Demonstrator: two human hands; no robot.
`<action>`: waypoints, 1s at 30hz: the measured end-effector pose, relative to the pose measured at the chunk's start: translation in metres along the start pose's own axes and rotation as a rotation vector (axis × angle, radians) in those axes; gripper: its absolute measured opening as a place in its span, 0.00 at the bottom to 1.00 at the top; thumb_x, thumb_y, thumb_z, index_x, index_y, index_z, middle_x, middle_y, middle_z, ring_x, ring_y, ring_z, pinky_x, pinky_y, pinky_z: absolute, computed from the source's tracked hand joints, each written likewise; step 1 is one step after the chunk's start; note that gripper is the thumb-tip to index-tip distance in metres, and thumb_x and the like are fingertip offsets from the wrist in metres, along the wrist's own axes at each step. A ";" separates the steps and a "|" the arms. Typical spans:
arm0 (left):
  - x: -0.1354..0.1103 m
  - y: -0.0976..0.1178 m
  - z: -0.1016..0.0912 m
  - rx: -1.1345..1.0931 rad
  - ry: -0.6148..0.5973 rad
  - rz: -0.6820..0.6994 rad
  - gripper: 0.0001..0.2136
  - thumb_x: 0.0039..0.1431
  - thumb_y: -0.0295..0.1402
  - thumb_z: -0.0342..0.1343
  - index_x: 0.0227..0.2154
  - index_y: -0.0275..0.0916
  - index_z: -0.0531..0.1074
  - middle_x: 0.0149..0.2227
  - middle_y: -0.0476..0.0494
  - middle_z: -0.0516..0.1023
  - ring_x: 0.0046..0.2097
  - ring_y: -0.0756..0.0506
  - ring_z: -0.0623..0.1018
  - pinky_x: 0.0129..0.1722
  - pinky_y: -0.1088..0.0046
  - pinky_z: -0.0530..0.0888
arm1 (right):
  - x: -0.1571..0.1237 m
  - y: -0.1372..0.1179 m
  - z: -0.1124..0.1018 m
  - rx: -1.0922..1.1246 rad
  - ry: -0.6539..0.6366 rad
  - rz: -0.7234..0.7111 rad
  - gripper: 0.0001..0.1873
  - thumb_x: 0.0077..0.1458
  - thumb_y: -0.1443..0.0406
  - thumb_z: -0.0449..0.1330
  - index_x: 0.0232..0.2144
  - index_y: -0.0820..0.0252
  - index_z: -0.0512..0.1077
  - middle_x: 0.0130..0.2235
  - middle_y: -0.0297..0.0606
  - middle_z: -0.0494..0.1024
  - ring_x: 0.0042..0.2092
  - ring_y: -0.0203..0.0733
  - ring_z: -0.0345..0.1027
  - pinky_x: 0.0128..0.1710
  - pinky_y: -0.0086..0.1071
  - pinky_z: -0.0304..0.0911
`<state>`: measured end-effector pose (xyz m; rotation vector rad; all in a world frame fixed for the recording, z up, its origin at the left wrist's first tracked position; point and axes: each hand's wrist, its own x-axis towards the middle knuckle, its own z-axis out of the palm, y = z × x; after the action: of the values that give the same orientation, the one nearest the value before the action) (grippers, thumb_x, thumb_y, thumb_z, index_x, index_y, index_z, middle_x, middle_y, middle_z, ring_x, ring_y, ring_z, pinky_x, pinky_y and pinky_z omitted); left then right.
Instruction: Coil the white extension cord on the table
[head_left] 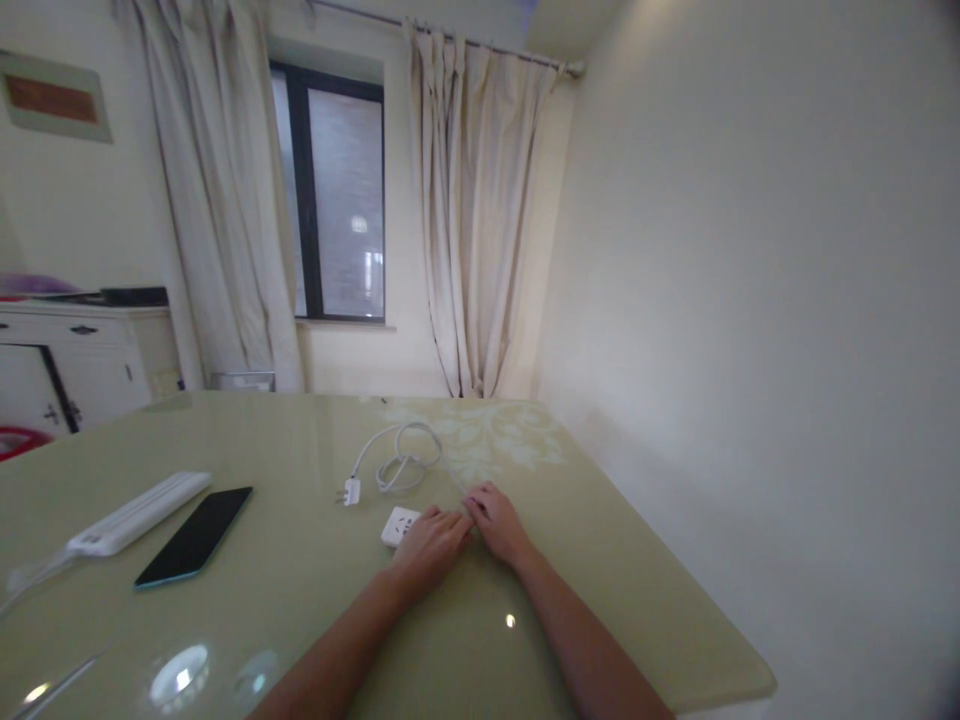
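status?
Left hand resting on white socket block. Right hand beside it, on the table. Cable coiled behind; phone well left.

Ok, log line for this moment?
left hand on socket | right hand beside, on table | cable coiled behind | phone left

Soft, dim daylight comes through the window [337, 195], and the whole room reads warm and hazy. Ceiling lights glare as bright spots on the glossy table [247, 600], near its front edge. Shadows are faint. Wide-angle bending curves the curtains [480, 220] and wall [787, 300]; corners darken, detail is slightly soft throughout.
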<state>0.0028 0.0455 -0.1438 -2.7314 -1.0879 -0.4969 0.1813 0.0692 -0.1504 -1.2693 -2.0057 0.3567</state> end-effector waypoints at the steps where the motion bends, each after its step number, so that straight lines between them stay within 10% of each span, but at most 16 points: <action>1: -0.001 -0.001 -0.001 -0.014 0.011 -0.004 0.12 0.73 0.30 0.46 0.44 0.39 0.75 0.39 0.40 0.82 0.42 0.41 0.81 0.45 0.63 0.70 | 0.000 0.001 0.000 -0.029 -0.010 0.008 0.13 0.69 0.64 0.55 0.38 0.59 0.80 0.43 0.42 0.79 0.47 0.43 0.71 0.51 0.35 0.63; 12: -0.006 -0.015 -0.011 -0.197 0.205 -0.160 0.15 0.72 0.37 0.47 0.34 0.42 0.78 0.36 0.42 0.81 0.41 0.42 0.79 0.42 0.66 0.72 | 0.000 0.001 0.002 -0.052 -0.009 0.069 0.11 0.65 0.67 0.58 0.38 0.60 0.82 0.45 0.43 0.80 0.49 0.43 0.71 0.54 0.35 0.62; 17: -0.025 -0.081 -0.022 -0.106 0.537 -0.747 0.17 0.70 0.37 0.44 0.51 0.37 0.75 0.50 0.33 0.80 0.53 0.36 0.77 0.54 0.56 0.72 | -0.002 -0.010 -0.004 -0.156 -0.024 0.026 0.12 0.67 0.65 0.57 0.37 0.61 0.81 0.46 0.44 0.80 0.51 0.43 0.70 0.54 0.33 0.61; 20: -0.043 -0.120 -0.017 -0.067 0.496 -1.029 0.23 0.67 0.39 0.48 0.61 0.34 0.68 0.57 0.27 0.75 0.58 0.29 0.74 0.55 0.45 0.70 | -0.005 -0.021 -0.005 -0.235 -0.113 -0.062 0.15 0.69 0.60 0.56 0.38 0.59 0.80 0.46 0.41 0.79 0.48 0.41 0.71 0.50 0.31 0.62; 30: -0.048 -0.133 0.010 -0.362 0.517 -0.850 0.13 0.51 0.23 0.49 0.38 0.42 0.71 0.39 0.42 0.81 0.44 0.39 0.78 0.44 0.64 0.72 | -0.003 -0.006 -0.005 -0.363 0.069 0.294 0.03 0.59 0.68 0.62 0.35 0.60 0.77 0.44 0.44 0.78 0.41 0.43 0.75 0.41 0.32 0.65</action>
<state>-0.1197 0.1136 -0.1673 -2.0128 -2.0867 -1.5225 0.1816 0.0626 -0.1447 -1.7857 -1.8814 0.0824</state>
